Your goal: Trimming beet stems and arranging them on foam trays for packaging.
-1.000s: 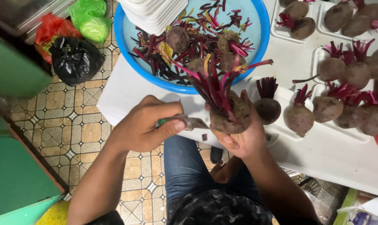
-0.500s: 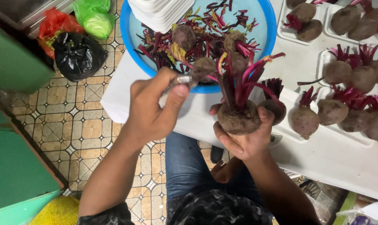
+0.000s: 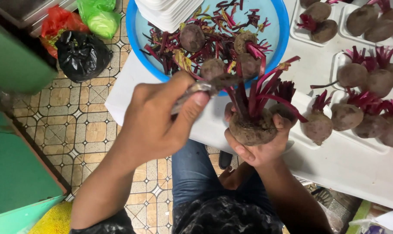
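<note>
Left hand (image 3: 162, 117), clamped on knife (image 3: 205, 86), has risen to the beetroot (image 3: 252, 128) stems; right hand (image 3: 259, 145) still grips it. Trimming underway.

Both forearms are bare up to the left hand (image 3: 159, 119) and the right hand (image 3: 259, 147) — no watch, ring or glove shows. Below the hands, blue denim trousers (image 3: 196, 173) cover the legs. Nearer the camera, under the right forearm, sits a dark top (image 3: 218, 216) with a mottled black-and-grey pattern — its sleeves short.
</note>
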